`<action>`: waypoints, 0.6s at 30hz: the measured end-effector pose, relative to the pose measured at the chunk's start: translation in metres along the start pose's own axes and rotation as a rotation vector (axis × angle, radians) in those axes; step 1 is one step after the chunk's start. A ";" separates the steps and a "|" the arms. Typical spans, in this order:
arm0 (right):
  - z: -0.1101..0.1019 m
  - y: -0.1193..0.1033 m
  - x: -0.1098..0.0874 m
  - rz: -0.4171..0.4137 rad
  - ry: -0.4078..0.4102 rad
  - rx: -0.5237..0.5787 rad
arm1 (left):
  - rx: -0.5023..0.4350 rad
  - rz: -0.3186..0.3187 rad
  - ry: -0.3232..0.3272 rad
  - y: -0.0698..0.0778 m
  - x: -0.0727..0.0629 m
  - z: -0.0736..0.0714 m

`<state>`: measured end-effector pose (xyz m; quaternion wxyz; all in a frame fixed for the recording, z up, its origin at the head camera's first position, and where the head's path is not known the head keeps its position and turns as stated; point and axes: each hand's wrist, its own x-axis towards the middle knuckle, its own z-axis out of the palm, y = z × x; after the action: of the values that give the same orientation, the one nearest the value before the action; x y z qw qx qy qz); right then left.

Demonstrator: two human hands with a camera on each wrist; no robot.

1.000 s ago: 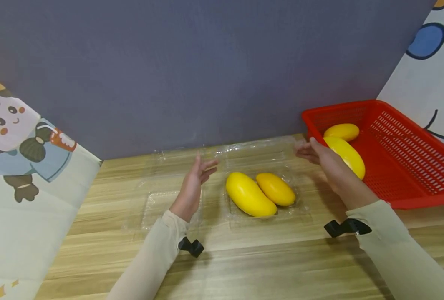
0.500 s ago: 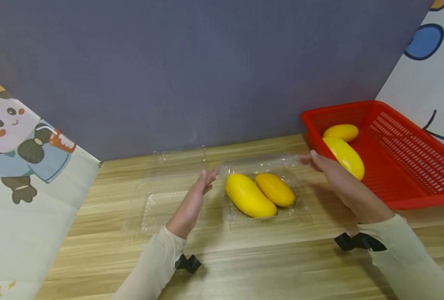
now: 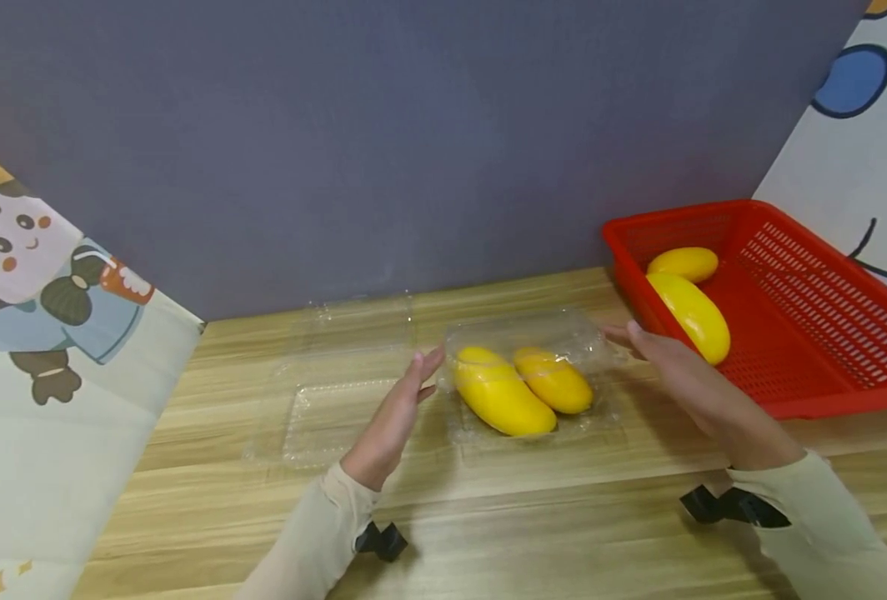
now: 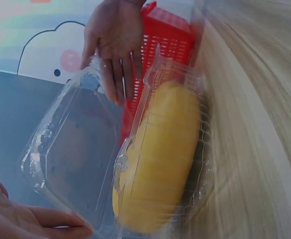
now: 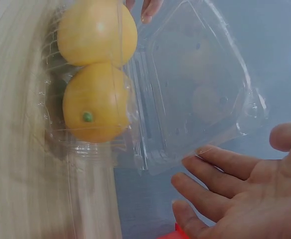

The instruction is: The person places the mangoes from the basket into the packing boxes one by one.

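Two yellow mangoes, a larger one (image 3: 499, 396) and a smaller one (image 3: 556, 387), lie side by side in a clear plastic clamshell box (image 4: 202, 174). Its hinged lid (image 4: 80, 149) is tilted up, partway over the fruit. At the lid's left side is my left hand (image 3: 394, 417), its straight fingertips touching the lid's edge. My right hand (image 5: 254, 189) is at the other side, palm inward and fingers stretched out, with fingertips against the lid's corner. Neither hand is curled round anything. A green stem end shows on one mango in the right wrist view.
A second clear box (image 3: 338, 417) stands with its lid up to the left. On the right, a red basket (image 3: 826, 367) contains a large mango (image 3: 694, 321) and a small one (image 3: 684, 263). A grey wall (image 3: 413, 150) rises behind the wooden table (image 3: 563, 533).
The box lid has swung up from lying back and now leans forward over the mangoes. Both hands have come toward me with it. The mangoes have hardly moved.
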<state>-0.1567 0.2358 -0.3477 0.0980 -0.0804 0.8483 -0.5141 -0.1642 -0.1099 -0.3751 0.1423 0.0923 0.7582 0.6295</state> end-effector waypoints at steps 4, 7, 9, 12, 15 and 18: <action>0.002 0.000 -0.001 -0.003 0.015 -0.009 | 0.004 -0.006 -0.001 0.000 0.001 0.003; 0.003 0.000 -0.001 0.009 0.021 -0.025 | -0.005 -0.011 0.004 -0.002 0.001 0.006; 0.004 0.001 0.000 0.015 0.019 -0.028 | -0.012 -0.013 0.009 -0.003 0.002 0.008; 0.006 0.002 0.001 0.010 0.016 -0.017 | -0.011 -0.030 0.016 -0.004 0.003 0.011; 0.009 0.004 0.002 -0.009 0.015 -0.007 | -0.007 -0.043 0.021 -0.005 0.003 0.013; 0.011 0.005 0.003 -0.014 0.018 -0.002 | -0.006 -0.051 0.026 -0.006 0.003 0.015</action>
<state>-0.1569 0.2286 -0.3575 0.0869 -0.0818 0.8491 -0.5146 -0.1619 -0.0963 -0.3837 0.1487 0.0641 0.7603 0.6291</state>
